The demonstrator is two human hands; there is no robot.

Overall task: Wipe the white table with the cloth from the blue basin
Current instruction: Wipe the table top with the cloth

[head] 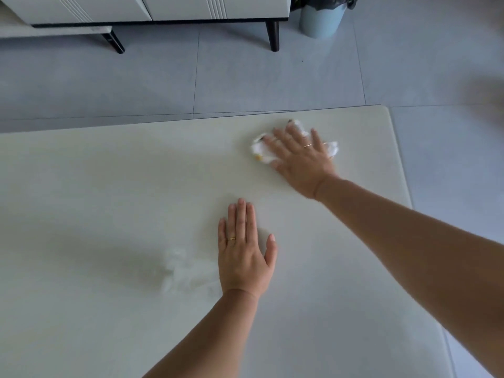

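Grey tiled floor (245,77) all around, a white cabinet (147,8) on dark legs at the back, a pale blue bin (321,19) beside it, and in front a broad white desk (109,186) filling the lower view. The blue basin is nowhere in sight.

The wiping is under way. The right hand (302,156) is far out near the desk's far right corner, palm down, pressing the cloth (261,150) flat against the top. That cloth is white, crumpled, with small yellow and dark marks, and it peeks out on both sides of the hand and past the fingertips. The grip here is loose and spread, fingers (283,141) fanned wide over the cloth, pinning it down by pressure instead of clenching it. The hand looks blurred, so I judge a stroke in progress.

The left hand (245,252) lies flat on the bare desk nearer the body, fingers together, thumb out, holding nothing; it reads as a brace for the long reach.

To do this well: keep the palm weight even so the bunched cloth does not roll out from under the fingers, work in overlapping passes from the far edge back, and mind the corner, where the cloth could slip off. A faint cloudy smear (180,271) sits just left of the left wrist and likely needs a pass too.
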